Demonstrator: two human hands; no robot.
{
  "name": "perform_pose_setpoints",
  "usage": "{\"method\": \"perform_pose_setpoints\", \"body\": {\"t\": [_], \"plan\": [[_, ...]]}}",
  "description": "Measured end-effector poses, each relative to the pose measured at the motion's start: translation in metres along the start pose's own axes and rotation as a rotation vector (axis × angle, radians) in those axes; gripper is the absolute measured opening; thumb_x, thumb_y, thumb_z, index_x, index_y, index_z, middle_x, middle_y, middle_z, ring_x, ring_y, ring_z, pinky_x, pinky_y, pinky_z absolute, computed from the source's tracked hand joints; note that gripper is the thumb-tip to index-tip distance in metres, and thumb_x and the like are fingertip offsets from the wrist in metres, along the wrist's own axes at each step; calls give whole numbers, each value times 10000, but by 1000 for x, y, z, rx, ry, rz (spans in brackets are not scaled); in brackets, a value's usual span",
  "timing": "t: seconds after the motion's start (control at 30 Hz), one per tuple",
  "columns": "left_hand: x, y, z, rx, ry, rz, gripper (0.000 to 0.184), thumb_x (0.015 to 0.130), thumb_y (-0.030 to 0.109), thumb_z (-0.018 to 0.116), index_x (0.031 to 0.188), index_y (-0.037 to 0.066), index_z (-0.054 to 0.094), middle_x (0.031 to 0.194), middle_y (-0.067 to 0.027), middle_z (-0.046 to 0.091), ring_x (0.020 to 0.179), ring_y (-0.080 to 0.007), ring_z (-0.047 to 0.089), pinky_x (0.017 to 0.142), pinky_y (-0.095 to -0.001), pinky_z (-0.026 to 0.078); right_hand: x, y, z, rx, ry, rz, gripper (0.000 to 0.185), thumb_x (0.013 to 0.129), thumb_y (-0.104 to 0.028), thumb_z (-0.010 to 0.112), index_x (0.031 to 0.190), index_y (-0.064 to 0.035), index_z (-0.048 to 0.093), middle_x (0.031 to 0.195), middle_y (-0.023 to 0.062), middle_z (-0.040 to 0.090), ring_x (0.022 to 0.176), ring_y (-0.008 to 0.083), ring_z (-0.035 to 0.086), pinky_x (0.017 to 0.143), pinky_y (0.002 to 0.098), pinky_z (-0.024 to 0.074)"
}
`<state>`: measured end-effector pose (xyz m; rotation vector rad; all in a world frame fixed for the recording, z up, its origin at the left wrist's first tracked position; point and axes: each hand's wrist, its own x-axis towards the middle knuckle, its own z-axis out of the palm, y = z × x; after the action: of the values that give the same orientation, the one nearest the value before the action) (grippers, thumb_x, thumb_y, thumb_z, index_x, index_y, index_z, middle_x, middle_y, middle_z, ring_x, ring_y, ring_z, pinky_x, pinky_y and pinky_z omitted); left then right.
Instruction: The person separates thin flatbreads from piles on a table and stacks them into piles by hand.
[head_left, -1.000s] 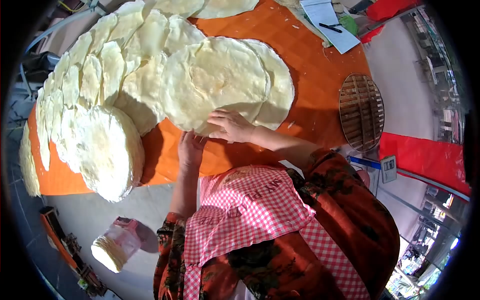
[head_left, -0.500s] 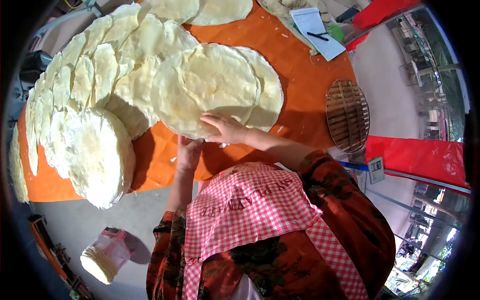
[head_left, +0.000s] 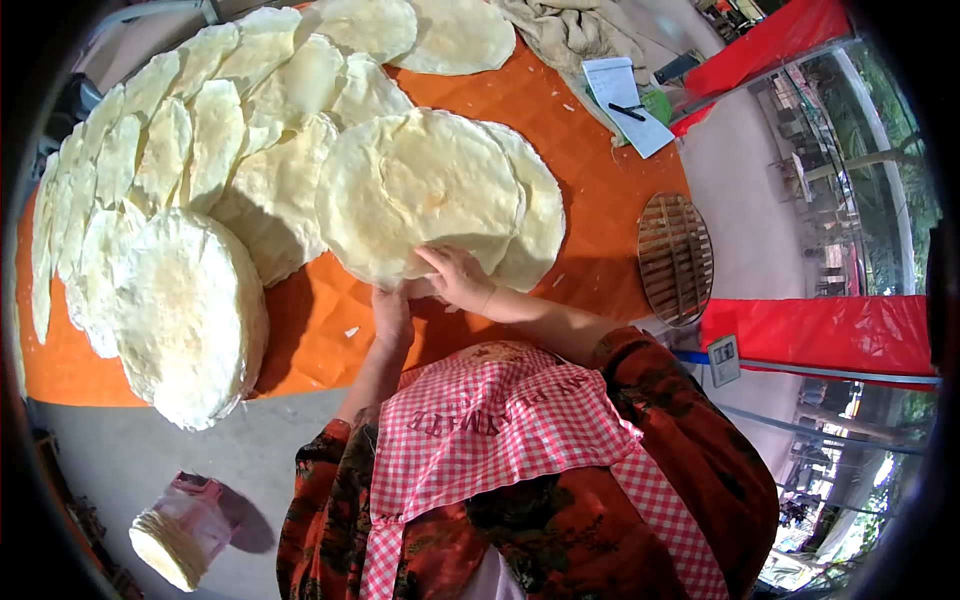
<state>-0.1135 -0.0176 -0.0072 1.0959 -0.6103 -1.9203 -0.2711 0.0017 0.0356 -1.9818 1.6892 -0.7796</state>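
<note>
A large, thin, round pale-yellow flatbread (head_left: 385,240) lies in front of me, overlapping other sheets of the same kind. At its near edge my left hand (head_left: 393,312) is closed, the fingertips partly hidden under the rim. Just right of it my right hand (head_left: 460,278) grips the same edge, fingers on top of the sheet and thumb low. Another flatbread (head_left: 545,205) shows from beneath on the right. To the left stands a thick round stack of flatbreads (head_left: 185,315).
An orange cloth (head_left: 600,215) covers the table. Rows of overlapping flatbreads (head_left: 215,125) fill its left side. A notepad (head_left: 640,120) with a black pen (head_left: 627,111) lies at the back right, a round slatted rack (head_left: 676,260) at the right edge. A bagged stack (head_left: 170,545) stands on the floor.
My view has shifted slightly. Both hands stay at the flatbread's near edge; my right fingers now sit closer to the rim and my left hand nearer to the right one.
</note>
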Motion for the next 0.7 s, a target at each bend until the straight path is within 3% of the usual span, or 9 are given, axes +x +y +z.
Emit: {"method": "perform_pose_setpoints", "body": {"t": [0.03, 0.07, 0.1, 0.23, 0.27, 0.37, 0.43, 0.53, 0.7], "plan": [[-2, 3, 4, -3, 44, -26, 356, 876, -9, 534, 1222, 37, 466, 1051, -105, 599, 865, -205, 618, 626, -319, 548, 9, -5, -10, 31, -16, 34, 267, 831, -147, 595, 1071, -42, 645, 1091, 145, 646, 1043, 283, 608, 869, 401, 486], [-5, 6, 9, -6, 90, -47, 344, 869, -15, 541, 1205, 31, 482, 1048, -102, 600, 889, -216, 617, 652, -334, 548, 28, -1, -27, 93, -300, 382, 140, 829, -130, 585, 788, -25, 668, 800, 124, 670, 746, 237, 633, 682, 377, 508], [-5, 10, 12, -7, 137, -66, 333, 862, -21, 548, 1188, 26, 498, 1044, -98, 601, 913, -227, 616, 678, -349, 549, 46, 33, -21, 9, 0, 324, 150, 815, -95, 570, 687, -41, 624, 667, 59, 616, 614, 161, 549, 571, 359, 465], [-2, 1, 4, -3, 120, -46, 334, 859, -11, 562, 1186, 25, 507, 1063, -96, 594, 934, -233, 604, 703, -344, 544, 189, 40, -200, -73, -36, 232, 157, 867, -122, 586, 778, -20, 665, 671, -18, 611, 610, 92, 555, 544, 289, 463], [-4, 5, 8, -9, 141, -73, 337, 860, -6, 564, 1190, 23, 505, 1069, -97, 591, 942, -237, 601, 712, -346, 544, 216, 47, -236, 48, 10, 160, 195, 878, -194, 623, 826, -14, 673, 682, 1, 640, 599, 98, 562, 555, 297, 467], [-3, 8, 8, -30, 135, -105, 344, 864, 2, 548, 1203, 22, 497, 1082, -103, 585, 951, -252, 597, 713, -348, 548, 220, -37, -296, -375, 63, -231, 160, 857, -181, 611, 897, -44, 681, 691, 117, 633, 631, 200, 589, 621, 345, 473], [-6, 6, 10, -60, 119, -90, 346, 866, 3, 527, 1210, 20, 491, 1087, -110, 582, 943, -260, 600, 695, -347, 553, 183, -86, -278, -328, 23, -285, 161, 849, -181, 585, 846, -48, 675, 712, 182, 623, 670, 339, 623, 657, 416, 482], [-16, 16, 17, -108, 121, -48, 354, 864, -2, 492, 1217, 15, 479, 1088, -125, 581, 918, -268, 613, 655, -347, 560, 127, -59, -185, -345, -154, -210, 217, 852, -64, 520, 953, -125, 702, 826, 129, 668, 738, 264, 652, 691, 368, 516], [-16, 3, 11, -148, 78, -42, 382, 860, -18, 456, 1241, -7, 436, 1069, -163, 582, 877, -288, 636, 635, -372, 572, 26, 14, -27, -427, -151, -252, 64, 780, -84, 556, 802, -55, 608, 812, 73, 581, 828, 258, 590, 704, 367, 500]]}}
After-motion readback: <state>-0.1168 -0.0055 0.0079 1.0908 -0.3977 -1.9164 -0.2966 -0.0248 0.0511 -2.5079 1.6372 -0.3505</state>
